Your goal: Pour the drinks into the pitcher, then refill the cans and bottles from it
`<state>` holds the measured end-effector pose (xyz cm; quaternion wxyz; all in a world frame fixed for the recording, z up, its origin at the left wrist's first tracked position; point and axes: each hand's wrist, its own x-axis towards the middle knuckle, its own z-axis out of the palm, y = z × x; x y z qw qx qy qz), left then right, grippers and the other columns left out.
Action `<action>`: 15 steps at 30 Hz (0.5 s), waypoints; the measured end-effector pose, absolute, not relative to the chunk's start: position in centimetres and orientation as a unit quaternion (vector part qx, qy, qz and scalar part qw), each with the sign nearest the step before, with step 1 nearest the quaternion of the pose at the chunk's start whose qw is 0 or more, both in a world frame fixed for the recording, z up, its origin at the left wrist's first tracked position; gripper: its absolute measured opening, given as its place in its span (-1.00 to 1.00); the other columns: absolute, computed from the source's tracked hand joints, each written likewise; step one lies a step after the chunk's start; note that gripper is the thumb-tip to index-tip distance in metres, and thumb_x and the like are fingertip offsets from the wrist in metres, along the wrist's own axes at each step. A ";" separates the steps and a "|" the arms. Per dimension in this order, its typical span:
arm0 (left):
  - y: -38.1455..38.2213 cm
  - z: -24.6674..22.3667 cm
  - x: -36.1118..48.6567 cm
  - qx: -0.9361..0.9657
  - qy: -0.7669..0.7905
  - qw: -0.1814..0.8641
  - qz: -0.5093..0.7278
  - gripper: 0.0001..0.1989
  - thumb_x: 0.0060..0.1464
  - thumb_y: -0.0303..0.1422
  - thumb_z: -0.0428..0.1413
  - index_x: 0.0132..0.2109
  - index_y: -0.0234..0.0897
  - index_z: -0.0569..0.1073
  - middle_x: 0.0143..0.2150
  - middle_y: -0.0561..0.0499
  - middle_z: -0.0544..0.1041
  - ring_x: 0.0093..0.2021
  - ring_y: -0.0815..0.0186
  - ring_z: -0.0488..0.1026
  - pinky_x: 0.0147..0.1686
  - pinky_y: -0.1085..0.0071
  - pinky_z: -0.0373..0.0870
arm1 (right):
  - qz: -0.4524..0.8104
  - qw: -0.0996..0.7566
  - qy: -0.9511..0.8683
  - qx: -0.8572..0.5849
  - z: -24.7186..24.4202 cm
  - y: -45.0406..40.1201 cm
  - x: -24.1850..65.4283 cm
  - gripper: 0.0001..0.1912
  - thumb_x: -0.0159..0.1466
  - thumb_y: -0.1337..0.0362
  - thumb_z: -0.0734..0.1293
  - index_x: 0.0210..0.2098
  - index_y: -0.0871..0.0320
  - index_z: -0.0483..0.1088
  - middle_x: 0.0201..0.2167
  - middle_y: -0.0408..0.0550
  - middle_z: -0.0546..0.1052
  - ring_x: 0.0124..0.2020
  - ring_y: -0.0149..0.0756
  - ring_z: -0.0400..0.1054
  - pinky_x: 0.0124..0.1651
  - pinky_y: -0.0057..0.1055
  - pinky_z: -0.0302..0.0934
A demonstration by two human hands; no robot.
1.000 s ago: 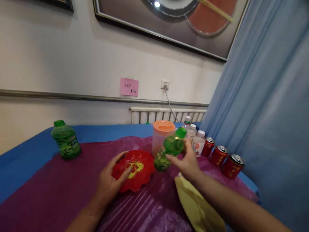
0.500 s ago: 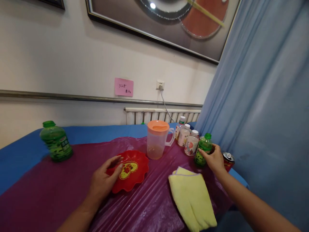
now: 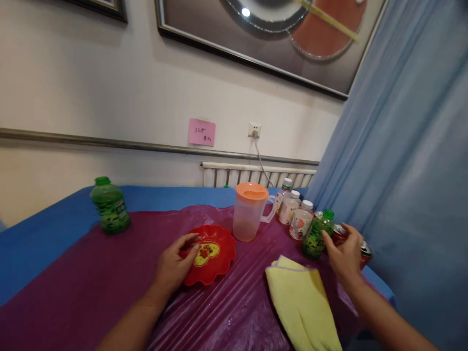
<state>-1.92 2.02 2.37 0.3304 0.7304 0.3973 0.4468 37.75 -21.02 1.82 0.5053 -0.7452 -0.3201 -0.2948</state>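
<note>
My left hand (image 3: pixel 177 261) hovers at or rests on the left rim of a red scalloped plate (image 3: pixel 223 253) with a yellow printed centre; its fingers and thumb are apart, and whether it touches the plate I cannot tell. On the right, my right hand (image 3: pixel 345 251) is open beside a small green bottle (image 3: pixel 317 236) with no cap visible. The thumb is close to the bottle's side, while the fingers spread away from it toward dark red cans (image 3: pixel 365 253). Left of that bottle stand several clear bottles with white caps (image 3: pixel 302 222).
A clear pitcher (image 3: pixel 246 219) with an orange lid stands behind the plate. A folded yellow cloth (image 3: pixel 303 302) lies in front of the green bottle. Another, larger green bottle (image 3: pixel 111 209) stands at the left. Purple plastic sheeting (image 3: pixel 84 278) covers the blue table cover (image 3: pixel 161 195). A blue curtain (image 3: pixel 413 146) hangs at right.
My right hand has let go of the small green bottle and moved slightly right of it. The view has shifted left, so things appear further right. My left hand keeps its place by the plate.
</note>
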 end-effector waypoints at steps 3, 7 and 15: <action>1.4 2.1 -1.9 0.716 0.395 0.343 0.461 -0.65 0.02 -0.17 0.17 -0.09 -0.26 0.59 -0.12 -0.11 0.71 -0.12 0.12 0.66 0.02 0.14 0.58 | -0.316 0.528 -0.408 -0.674 3.3 -20.8 33.5 -0.42 0.24 -0.03 0.39 0.13 0.14 0.32 0.05 0.23 0.40 0.13 0.12 0.30 0.17 0.14 0.23; 0.6 1.4 -1.9 0.707 0.391 0.357 0.468 -0.71 0.03 -0.31 0.14 -0.08 -0.23 0.59 -0.12 -0.07 0.70 -0.13 0.19 0.64 0.01 0.20 0.57 | -0.221 0.506 -0.588 -0.591 5.2 -17.6 25.8 -0.57 0.29 0.13 0.38 0.13 0.01 0.35 0.10 0.15 0.44 0.16 0.08 0.34 0.12 0.11 0.30; 0.1 0.7 -2.8 0.702 0.372 0.381 0.473 -0.74 0.11 -0.36 0.11 -0.06 -0.22 0.57 -0.13 -0.05 0.69 -0.14 0.17 0.62 -0.04 0.24 0.55 | -0.045 0.376 -0.819 -0.432 10.5 -0.4 10.2 -0.73 0.36 0.25 0.31 0.05 0.00 0.48 0.11 0.02 0.54 0.16 -0.07 0.38 0.20 0.00 0.24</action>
